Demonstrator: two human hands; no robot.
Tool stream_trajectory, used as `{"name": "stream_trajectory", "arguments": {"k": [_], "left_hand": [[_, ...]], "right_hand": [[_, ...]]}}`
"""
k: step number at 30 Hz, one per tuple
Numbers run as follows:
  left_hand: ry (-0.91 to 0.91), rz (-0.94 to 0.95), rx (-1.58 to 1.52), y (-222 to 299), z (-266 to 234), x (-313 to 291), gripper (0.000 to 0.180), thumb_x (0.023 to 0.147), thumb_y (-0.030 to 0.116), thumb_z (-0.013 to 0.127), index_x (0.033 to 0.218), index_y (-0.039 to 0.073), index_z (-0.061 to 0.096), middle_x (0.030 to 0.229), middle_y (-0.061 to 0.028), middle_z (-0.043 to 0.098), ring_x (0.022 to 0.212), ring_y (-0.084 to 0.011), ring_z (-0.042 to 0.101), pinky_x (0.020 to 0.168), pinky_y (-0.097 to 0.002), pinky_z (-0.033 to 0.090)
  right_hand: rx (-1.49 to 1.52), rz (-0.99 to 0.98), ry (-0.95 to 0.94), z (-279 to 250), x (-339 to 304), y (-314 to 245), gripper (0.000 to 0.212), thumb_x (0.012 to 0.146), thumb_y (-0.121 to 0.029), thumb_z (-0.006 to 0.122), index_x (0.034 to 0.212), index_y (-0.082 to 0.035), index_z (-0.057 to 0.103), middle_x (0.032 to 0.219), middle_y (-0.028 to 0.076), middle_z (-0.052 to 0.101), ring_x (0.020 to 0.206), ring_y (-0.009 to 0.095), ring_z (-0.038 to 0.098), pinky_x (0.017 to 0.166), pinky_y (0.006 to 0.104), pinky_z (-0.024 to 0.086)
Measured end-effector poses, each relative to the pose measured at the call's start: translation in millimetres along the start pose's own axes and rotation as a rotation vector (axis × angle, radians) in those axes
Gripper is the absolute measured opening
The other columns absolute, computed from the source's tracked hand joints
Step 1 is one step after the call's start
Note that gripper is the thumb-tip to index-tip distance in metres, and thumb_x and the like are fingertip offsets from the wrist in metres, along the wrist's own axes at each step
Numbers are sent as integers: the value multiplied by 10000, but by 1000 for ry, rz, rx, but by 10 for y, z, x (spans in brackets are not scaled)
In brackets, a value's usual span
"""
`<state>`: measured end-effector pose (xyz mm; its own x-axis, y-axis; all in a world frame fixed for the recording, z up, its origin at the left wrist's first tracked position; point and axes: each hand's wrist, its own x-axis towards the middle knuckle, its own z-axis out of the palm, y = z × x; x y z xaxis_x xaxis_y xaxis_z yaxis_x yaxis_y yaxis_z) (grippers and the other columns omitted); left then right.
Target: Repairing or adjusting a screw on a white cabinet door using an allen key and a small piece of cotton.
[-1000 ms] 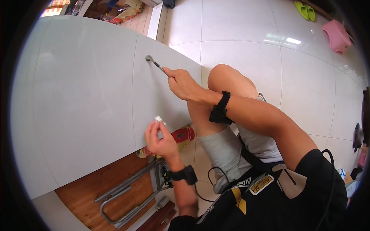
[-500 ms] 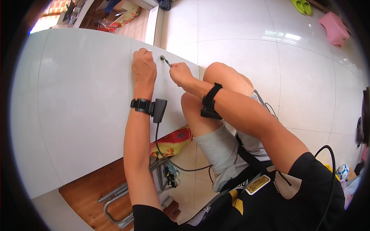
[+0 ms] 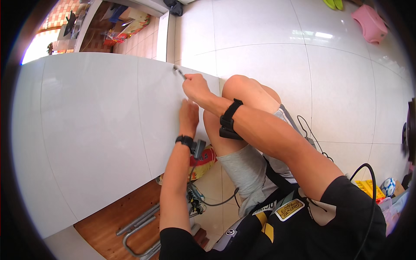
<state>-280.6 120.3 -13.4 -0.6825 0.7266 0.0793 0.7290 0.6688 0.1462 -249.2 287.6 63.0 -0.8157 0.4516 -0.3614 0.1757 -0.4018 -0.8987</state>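
In my right hand [image 3: 196,88] is a slim metal tool [image 3: 179,72] with a dark head, its handle closed in my fingers. That head is over the far right part of a large white panel [image 3: 95,125]; whether it touches is unclear. My left hand [image 3: 189,116] is just below my right wrist, over the panel's right end and near my knee. Its fingers look curled together, slightly blurred and partly hidden, so what they hold, if anything, cannot be seen. Both wrists wear black straps with small devices.
Below the panel lie a folded metal-tube frame [image 3: 134,229] on brown wood and a red and yellow bag [image 3: 203,162]. Pale floor tiles [image 3: 260,56] stretch right, with a pink plastic stool [image 3: 370,25] far off. A cable [image 3: 216,203] hangs from my left wrist device.
My left hand has moved away from the panel's far edge, toward me and right, ending under my right wrist. My right hand and its tool have shifted slightly left. The view has tilted.
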Motion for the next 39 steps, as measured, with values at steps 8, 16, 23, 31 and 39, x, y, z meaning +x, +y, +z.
{"name": "stream_trajectory", "arguments": {"k": [8, 16, 23, 31, 39], "left_hand": [[-89, 28, -48, 157, 214, -1640, 162, 792, -44, 608, 947, -12, 646, 987, -175, 629, 961, -393, 588, 820, -465, 507], [104, -419, -175, 886, 454, -2855, 125, 779, -81, 693, 884, -17, 715, 944, -159, 683, 891, -355, 636, 782, -424, 521], [207, -701, -364, 1270, 630, -3108, 82, 782, -65, 705, 852, -25, 713, 930, -152, 698, 849, -336, 660, 756, -405, 535], [421, -825, -392, 1080, 457, -2811, 77, 820, -33, 696, 887, -14, 728, 954, -150, 715, 878, -328, 689, 751, -382, 560], [669, -889, -510, 1234, 255, -2453, 38, 842, -33, 719, 879, -39, 727, 986, -124, 718, 825, -239, 708, 739, -311, 592]], "right_hand": [[-62, 97, -190, -88, -87, -98, 236, 853, -48, 473, 919, 77, 662, 804, 283, 677, 730, 400, 668, 682, 454, 522], [-190, -388, -295, -155, -527, 124, 469, 918, -67, 404, 1317, 10, 638, 610, 159, 552, 567, 170, 522, 569, 375, 469], [-285, -394, -419, -101, -714, 167, 458, 913, -67, 418, 1296, 53, 639, 585, 71, 517, 554, 120, 484, 524, 327, 435], [-328, -299, -433, -79, -626, 236, 453, 927, -52, 419, 1306, 59, 639, 631, -33, 498, 564, 53, 425, 481, 282, 361], [-273, -35, -583, -181, -562, 166, 380, 942, -80, 427, 1175, 15, 713, 602, -33, 420, 509, 78, 384, 439, 273, 284]]}}
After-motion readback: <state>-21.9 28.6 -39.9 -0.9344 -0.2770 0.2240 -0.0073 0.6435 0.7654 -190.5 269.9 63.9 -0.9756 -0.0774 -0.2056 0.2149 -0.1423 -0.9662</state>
